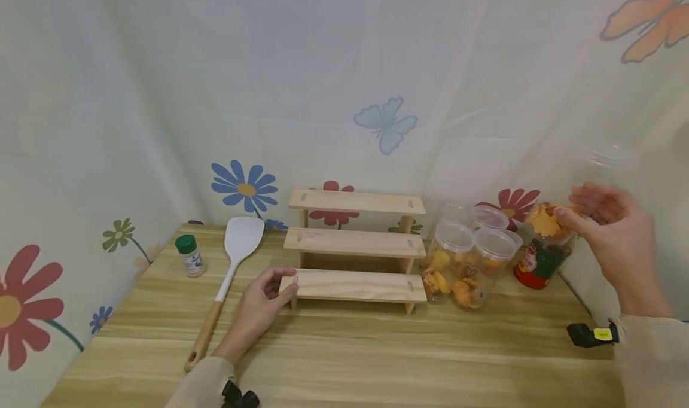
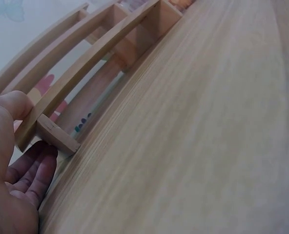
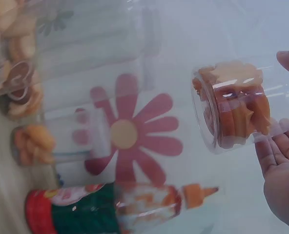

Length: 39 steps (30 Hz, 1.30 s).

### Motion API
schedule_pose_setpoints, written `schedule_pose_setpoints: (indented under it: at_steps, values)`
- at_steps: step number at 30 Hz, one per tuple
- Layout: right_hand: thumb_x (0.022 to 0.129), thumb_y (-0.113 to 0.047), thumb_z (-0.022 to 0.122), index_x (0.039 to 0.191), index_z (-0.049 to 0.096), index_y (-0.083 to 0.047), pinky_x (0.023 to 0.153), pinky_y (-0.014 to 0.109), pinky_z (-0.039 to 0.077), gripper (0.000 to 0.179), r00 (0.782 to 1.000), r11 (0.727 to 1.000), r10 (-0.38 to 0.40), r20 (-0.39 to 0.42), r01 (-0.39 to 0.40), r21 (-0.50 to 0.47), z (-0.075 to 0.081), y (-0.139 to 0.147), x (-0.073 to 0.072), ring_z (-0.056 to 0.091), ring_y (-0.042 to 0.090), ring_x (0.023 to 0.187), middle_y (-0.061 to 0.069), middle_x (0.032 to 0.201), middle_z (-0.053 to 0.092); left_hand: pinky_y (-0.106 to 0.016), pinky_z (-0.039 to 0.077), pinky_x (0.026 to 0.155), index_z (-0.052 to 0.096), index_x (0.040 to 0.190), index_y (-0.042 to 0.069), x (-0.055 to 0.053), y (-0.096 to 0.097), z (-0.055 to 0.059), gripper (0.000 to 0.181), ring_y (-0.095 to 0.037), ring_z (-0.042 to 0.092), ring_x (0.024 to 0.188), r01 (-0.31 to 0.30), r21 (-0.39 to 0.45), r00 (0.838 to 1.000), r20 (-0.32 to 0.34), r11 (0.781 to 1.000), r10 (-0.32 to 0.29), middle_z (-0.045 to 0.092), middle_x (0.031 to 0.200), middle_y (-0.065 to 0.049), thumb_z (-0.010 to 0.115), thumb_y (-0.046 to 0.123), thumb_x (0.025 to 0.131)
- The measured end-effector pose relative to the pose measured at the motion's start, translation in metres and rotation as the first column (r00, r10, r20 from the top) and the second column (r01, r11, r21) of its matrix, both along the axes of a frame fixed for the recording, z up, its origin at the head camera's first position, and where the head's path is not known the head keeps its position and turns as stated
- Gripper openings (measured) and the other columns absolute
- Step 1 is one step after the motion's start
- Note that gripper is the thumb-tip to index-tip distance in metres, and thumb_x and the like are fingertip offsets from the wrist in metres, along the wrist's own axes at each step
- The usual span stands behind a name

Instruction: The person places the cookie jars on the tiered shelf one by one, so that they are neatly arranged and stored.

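My left hand [image 1: 258, 303] grips the left end of the lowest step of a three-tier wooden shelf [image 1: 355, 285]. In the left wrist view its thumb lies over the board and the fingers sit below, by the shelf's leg [image 2: 56, 134]. At the right, my right hand [image 1: 619, 228] holds a clear plastic jar [image 3: 239, 105] raised above the table. Orange snacks [image 1: 545, 221] fill the jar's lower end. Behind and below it stands a sauce bottle [image 1: 538, 264] with a green label, red base and, in the right wrist view, an orange nozzle [image 3: 198, 194].
Several clear snack jars [image 1: 454, 237] stand grouped against the shelf's right side. To the left, a white spatula [image 1: 242, 243] with a wooden handle lies on the table [image 1: 344, 354], beside a green-capped shaker bottle [image 1: 191, 257]. A flower-printed curtain [image 1: 323, 67] hangs behind.
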State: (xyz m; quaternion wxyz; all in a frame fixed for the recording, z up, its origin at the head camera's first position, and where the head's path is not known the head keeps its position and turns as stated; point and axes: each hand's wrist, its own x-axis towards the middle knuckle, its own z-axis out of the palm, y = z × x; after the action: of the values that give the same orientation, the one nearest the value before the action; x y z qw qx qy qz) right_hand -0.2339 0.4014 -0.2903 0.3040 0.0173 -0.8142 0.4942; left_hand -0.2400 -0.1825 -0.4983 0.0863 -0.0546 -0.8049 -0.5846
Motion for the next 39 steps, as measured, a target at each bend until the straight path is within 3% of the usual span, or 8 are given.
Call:
schedule_pose_setpoints:
  at_steps: [8, 13, 18, 23, 26, 33, 39]
  values:
    - [0.098, -0.013, 0.088, 0.146, 0.064, -0.021, 0.090, 0.007, 0.052, 0.055, 0.986, 0.979, 0.164, 0.021, -0.160, -0.128, 0.031, -0.031, -0.023, 0.068, 0.002, 0.115, -0.014, 0.129, 0.073, -0.027, 0.055, 0.098, 0.076, 0.134, 0.018, 0.000, -0.001, 0.001, 0.033, -0.019, 0.070, 0.121, -0.006, -0.010, 1.000, -0.010, 1.000, 0.006, 0.075, 0.138, -0.003, 0.083, 0.033, 0.105]
    - [0.100, -0.030, 0.087, 0.156, 0.057, -0.020, 0.086, 0.010, 0.055, 0.065, 0.986, 0.991, 0.133, 0.096, -0.133, -0.014, 0.039, -0.059, -0.037, 0.066, 0.003, 0.119, -0.010, 0.140, 0.070, -0.026, 0.056, 0.097, 0.076, 0.133, 0.017, -0.002, 0.000, 0.001, 0.033, -0.019, 0.070, 0.118, 0.004, 0.003, 1.000, -0.017, 1.000, -0.004, 0.075, 0.137, -0.004, 0.083, 0.031, 0.104]
    - [0.099, -0.025, 0.088, 0.154, 0.058, -0.013, 0.095, 0.008, 0.052, 0.064, 0.979, 0.980, 0.198, 0.043, -0.197, -0.017, 0.041, -0.088, -0.053, 0.068, 0.009, 0.122, -0.007, 0.138, 0.072, -0.025, 0.056, 0.093, 0.076, 0.132, 0.017, -0.002, 0.001, -0.001, 0.032, -0.018, 0.071, 0.113, 0.003, 0.012, 1.000, -0.016, 1.000, -0.002, 0.076, 0.134, -0.005, 0.083, 0.030, 0.104]
    - [0.098, -0.020, 0.089, 0.154, 0.059, -0.008, 0.097, 0.012, 0.053, 0.064, 0.950, 0.948, 0.313, 0.005, -0.312, -0.066, 0.043, -0.121, -0.066, 0.068, 0.012, 0.124, -0.008, 0.136, 0.072, -0.026, 0.056, 0.094, 0.076, 0.132, 0.017, -0.001, 0.001, -0.001, 0.031, -0.020, 0.070, 0.115, -0.001, 0.018, 1.000, -0.014, 1.000, 0.001, 0.075, 0.136, -0.004, 0.083, 0.029, 0.104]
    - [0.097, -0.019, 0.090, 0.153, 0.058, -0.006, 0.097, 0.014, 0.055, 0.066, 0.931, 0.926, 0.365, 0.002, -0.363, -0.100, 0.045, -0.141, -0.073, 0.067, 0.017, 0.127, 0.000, 0.140, 0.071, -0.026, 0.055, 0.096, 0.076, 0.132, 0.017, 0.000, 0.000, -0.001, 0.031, -0.020, 0.070, 0.119, -0.007, 0.015, 1.000, -0.011, 1.000, 0.007, 0.075, 0.137, -0.004, 0.083, 0.029, 0.104]
    - [0.099, -0.021, 0.088, 0.153, 0.057, -0.001, 0.103, 0.017, 0.054, 0.065, 0.901, 0.896, 0.434, 0.005, -0.431, -0.107, 0.044, -0.183, -0.085, 0.063, 0.033, 0.136, 0.020, 0.150, 0.065, -0.025, 0.055, 0.096, 0.076, 0.132, 0.017, 0.002, -0.001, -0.002, 0.032, -0.020, 0.070, 0.120, -0.008, 0.013, 1.000, -0.009, 1.000, 0.008, 0.076, 0.137, -0.004, 0.083, 0.030, 0.104]
    - [0.098, -0.018, 0.088, 0.153, 0.057, 0.001, 0.109, 0.023, 0.053, 0.066, 0.873, 0.866, 0.488, 0.002, -0.483, -0.127, 0.039, -0.212, -0.095, 0.061, 0.039, 0.139, 0.024, 0.151, 0.064, -0.025, 0.056, 0.095, 0.076, 0.132, 0.016, 0.000, 0.001, -0.002, 0.032, -0.020, 0.070, 0.119, -0.002, 0.012, 1.000, -0.028, 1.000, 0.002, 0.075, 0.137, -0.005, 0.084, 0.029, 0.104]
